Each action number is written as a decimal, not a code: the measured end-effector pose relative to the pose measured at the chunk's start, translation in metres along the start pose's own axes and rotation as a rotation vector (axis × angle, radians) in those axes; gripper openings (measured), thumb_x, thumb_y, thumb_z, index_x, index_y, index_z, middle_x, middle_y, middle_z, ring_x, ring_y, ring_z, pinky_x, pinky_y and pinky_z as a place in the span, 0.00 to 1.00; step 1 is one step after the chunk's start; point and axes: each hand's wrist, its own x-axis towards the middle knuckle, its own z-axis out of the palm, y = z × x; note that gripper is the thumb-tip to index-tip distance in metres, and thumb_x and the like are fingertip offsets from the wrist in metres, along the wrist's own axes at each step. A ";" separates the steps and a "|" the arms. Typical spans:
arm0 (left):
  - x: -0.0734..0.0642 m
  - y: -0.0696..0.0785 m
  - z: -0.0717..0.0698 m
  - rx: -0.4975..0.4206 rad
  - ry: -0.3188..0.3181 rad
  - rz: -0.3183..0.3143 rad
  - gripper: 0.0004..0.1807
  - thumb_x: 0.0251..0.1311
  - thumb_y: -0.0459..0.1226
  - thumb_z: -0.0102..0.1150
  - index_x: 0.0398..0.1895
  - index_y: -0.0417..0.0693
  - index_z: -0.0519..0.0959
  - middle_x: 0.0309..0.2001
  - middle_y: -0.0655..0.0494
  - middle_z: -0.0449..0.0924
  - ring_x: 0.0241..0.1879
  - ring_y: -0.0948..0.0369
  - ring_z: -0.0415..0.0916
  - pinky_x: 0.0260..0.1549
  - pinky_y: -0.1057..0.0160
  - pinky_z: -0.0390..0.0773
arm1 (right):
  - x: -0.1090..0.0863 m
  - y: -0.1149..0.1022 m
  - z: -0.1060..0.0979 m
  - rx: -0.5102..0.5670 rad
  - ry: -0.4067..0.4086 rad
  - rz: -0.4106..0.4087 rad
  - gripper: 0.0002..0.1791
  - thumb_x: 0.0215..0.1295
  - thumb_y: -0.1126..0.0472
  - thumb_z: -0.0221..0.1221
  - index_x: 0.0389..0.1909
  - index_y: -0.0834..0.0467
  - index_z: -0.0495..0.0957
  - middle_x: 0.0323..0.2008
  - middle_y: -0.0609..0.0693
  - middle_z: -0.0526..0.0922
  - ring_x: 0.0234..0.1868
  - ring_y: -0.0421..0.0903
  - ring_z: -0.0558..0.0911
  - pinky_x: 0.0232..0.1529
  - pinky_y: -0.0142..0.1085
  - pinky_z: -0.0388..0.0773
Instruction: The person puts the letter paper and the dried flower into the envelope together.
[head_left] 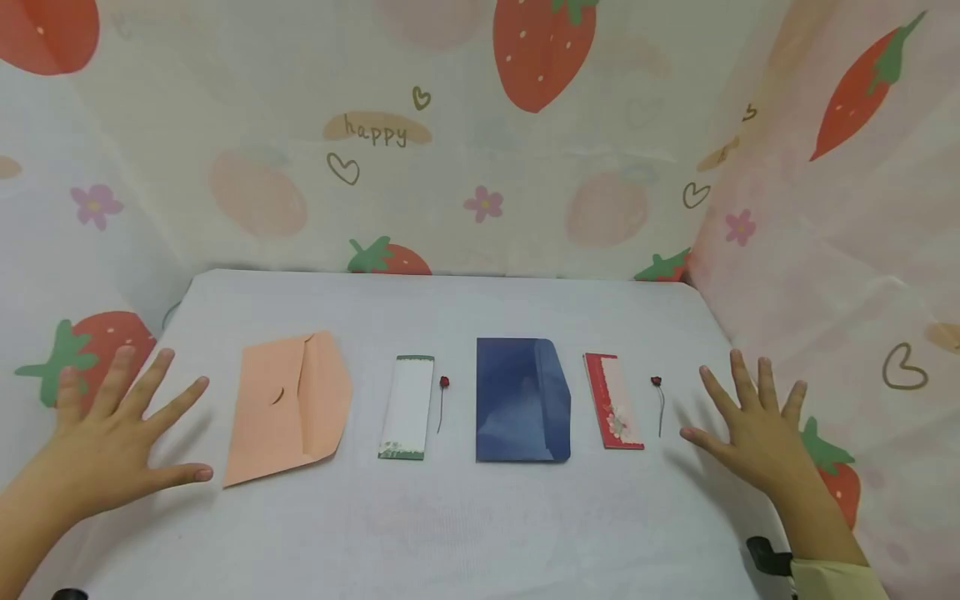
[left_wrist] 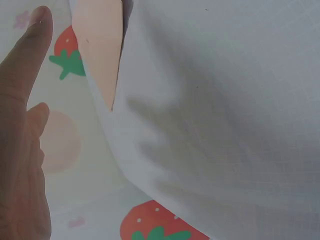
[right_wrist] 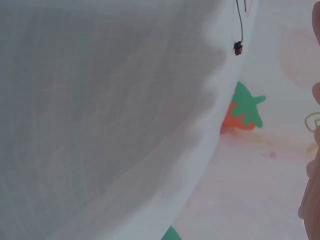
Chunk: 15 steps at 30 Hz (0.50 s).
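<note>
My left hand [head_left: 112, 446] is held with fingers spread over the left side of the table, holding nothing, its thumb close to a peach envelope [head_left: 272, 408]. The right hand [head_left: 761, 433] is spread the same way at the right, also holding nothing. Nearest to it lies a small dried red rose [head_left: 657, 382] on a thin stem. Between the hands, a white card with green floral ends [head_left: 407, 408], another small red rose [head_left: 444, 382], a navy envelope [head_left: 513, 400] and a red and pink floral card [head_left: 613, 404] lie in a row. Both envelopes have their flaps unfolded to the right.
The table [head_left: 420, 533] is covered with a white cloth. Curtains printed with strawberries [head_left: 543, 50] hang behind it and along both sides. A dark strap piece [head_left: 768, 557] shows at the right wrist.
</note>
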 end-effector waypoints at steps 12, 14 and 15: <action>0.004 0.002 -0.001 0.012 0.004 0.026 0.64 0.45 0.77 0.62 0.83 0.71 0.44 0.83 0.49 0.20 0.79 0.44 0.10 0.64 0.28 0.11 | 0.001 -0.004 -0.004 0.001 0.001 0.007 0.56 0.63 0.24 0.55 0.83 0.42 0.42 0.82 0.57 0.24 0.79 0.63 0.20 0.64 0.76 0.15; 0.004 0.002 0.000 0.012 0.007 0.029 0.64 0.45 0.77 0.62 0.83 0.71 0.44 0.83 0.49 0.20 0.79 0.44 0.11 0.63 0.28 0.11 | 0.002 -0.005 -0.005 0.002 0.010 0.005 0.56 0.63 0.24 0.56 0.83 0.42 0.42 0.82 0.56 0.24 0.79 0.63 0.20 0.64 0.76 0.16; 0.005 0.002 0.001 0.011 0.007 0.029 0.64 0.45 0.77 0.62 0.83 0.71 0.44 0.83 0.49 0.20 0.79 0.44 0.11 0.63 0.28 0.11 | 0.002 -0.006 -0.005 0.001 0.016 0.002 0.56 0.63 0.24 0.56 0.83 0.42 0.42 0.82 0.56 0.24 0.79 0.63 0.20 0.64 0.76 0.16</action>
